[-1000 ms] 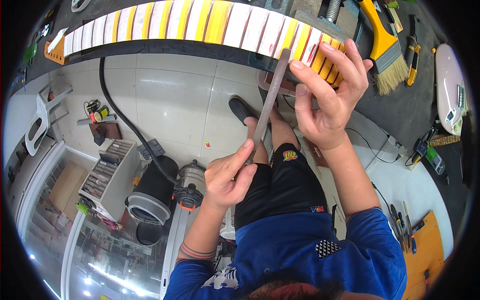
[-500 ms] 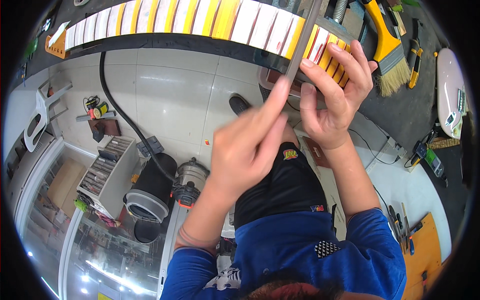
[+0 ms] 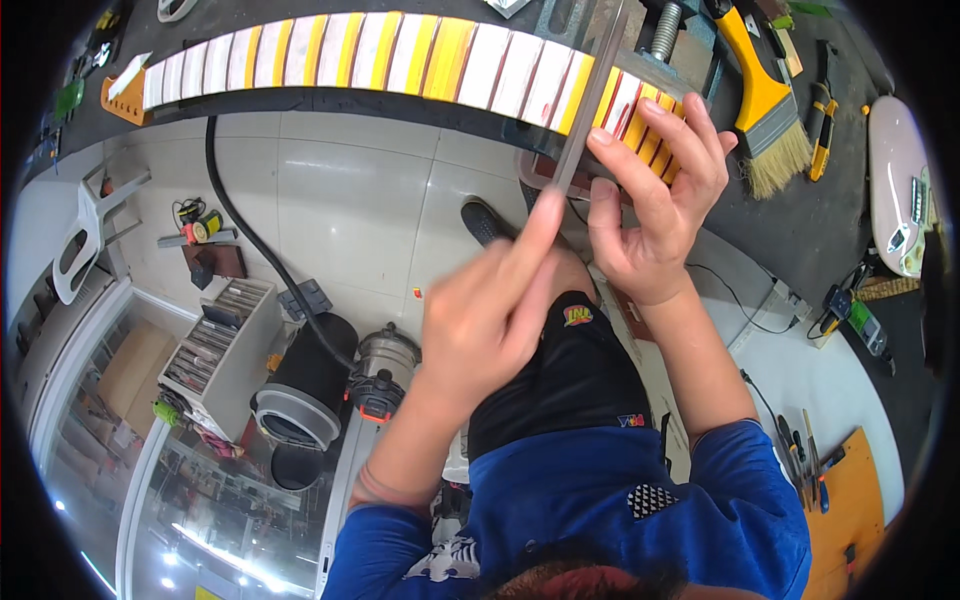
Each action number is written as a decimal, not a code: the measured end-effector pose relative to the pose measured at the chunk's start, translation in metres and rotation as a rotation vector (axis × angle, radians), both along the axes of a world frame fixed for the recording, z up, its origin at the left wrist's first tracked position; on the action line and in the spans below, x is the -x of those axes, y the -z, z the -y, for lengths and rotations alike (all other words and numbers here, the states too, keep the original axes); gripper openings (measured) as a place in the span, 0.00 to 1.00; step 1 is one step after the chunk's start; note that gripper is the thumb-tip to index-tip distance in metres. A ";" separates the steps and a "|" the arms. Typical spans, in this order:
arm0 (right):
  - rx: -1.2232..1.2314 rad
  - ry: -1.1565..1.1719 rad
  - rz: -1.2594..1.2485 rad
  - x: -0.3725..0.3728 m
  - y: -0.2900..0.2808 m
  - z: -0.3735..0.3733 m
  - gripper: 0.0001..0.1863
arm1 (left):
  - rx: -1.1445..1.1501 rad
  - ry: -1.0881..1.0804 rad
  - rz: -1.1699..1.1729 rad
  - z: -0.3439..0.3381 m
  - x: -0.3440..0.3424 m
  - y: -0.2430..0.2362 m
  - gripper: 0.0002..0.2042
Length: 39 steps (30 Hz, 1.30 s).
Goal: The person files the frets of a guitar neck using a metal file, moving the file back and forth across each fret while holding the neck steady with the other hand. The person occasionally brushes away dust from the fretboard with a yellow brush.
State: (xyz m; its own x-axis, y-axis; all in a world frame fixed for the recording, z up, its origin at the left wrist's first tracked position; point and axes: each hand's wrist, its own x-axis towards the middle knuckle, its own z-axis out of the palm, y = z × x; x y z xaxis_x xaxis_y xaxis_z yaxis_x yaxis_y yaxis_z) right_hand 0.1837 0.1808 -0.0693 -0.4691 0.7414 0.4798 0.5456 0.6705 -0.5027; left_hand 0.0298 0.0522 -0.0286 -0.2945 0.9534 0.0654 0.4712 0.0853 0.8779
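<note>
A guitar neck (image 3: 487, 68) lies across the bench, its fretboard covered with white and yellow tape strips between the dark fret lines. My left hand (image 3: 485, 310), blurred by motion, is closed on a long, thin grey file (image 3: 592, 95), index finger stretched along it. The file crosses the neck toward its right end. Just right of it, my right hand (image 3: 655, 200) has its fingers spread, with some fingertips on the taped strips. Its thumb is below the neck's near edge. At the left end sits the orange-brown headstock (image 3: 126, 96), with small holes.
Beyond the neck's right end are a vise screw (image 3: 667, 32), a yellow-handled brush (image 3: 768, 100) and a yellow-black cutter (image 3: 823, 130). A pale guitar body (image 3: 895, 185) lies far right. Below the bench stand a black bin (image 3: 305, 385), a hose (image 3: 240, 225) and a white rack (image 3: 225, 350).
My left hand has drawn the file a little toward me across the neck. My right hand stays at the neck's right end, fingers still spread. The whole view has shifted slightly.
</note>
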 end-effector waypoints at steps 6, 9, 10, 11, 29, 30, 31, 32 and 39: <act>0.010 -0.012 0.002 0.001 -0.002 0.001 0.31 | 0.119 0.018 -0.049 0.045 0.002 -0.018 0.30; -0.004 -0.017 0.010 0.001 -0.003 -0.001 0.32 | 0.091 0.027 -0.067 -0.029 0.008 -0.024 0.28; 0.007 -0.020 0.007 0.001 -0.004 0.000 0.33 | 0.085 0.028 -0.071 -0.046 0.008 -0.022 0.27; 0.019 -0.021 0.004 0.001 -0.005 0.000 0.33 | 0.040 -0.003 0.039 -0.057 0.007 -0.019 0.26; 0.099 -0.035 -0.060 -0.011 -0.007 -0.006 0.33 | 0.138 -0.006 0.412 0.056 -0.008 0.001 0.24; 0.095 -0.039 -0.056 -0.011 -0.007 -0.006 0.33 | 0.139 -0.003 0.413 0.067 -0.010 0.002 0.24; 0.091 -0.044 -0.051 -0.011 -0.006 -0.006 0.32 | 0.106 -0.003 0.384 0.077 -0.011 0.003 0.24; 0.091 -0.043 -0.050 -0.011 -0.005 -0.005 0.32 | 0.102 -0.009 0.374 0.071 -0.010 0.002 0.23; 0.075 -0.041 -0.061 -0.008 -0.005 -0.005 0.33 | 0.090 -0.069 0.490 -0.060 -0.006 -0.014 0.20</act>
